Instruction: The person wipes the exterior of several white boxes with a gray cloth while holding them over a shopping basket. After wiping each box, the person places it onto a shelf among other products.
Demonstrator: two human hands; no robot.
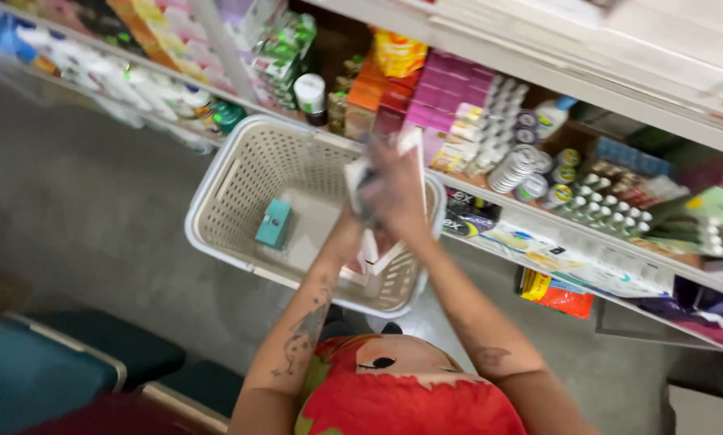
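Above the cream basket [241, 173], right hand [395, 193] clasped around a blurred white packet [360, 171].

Motion blur smears both hands [390, 189] and the white packet [361, 173] they grip.

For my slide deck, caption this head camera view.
Both hands hold white packets over a cream basket beside stocked shop shelves.
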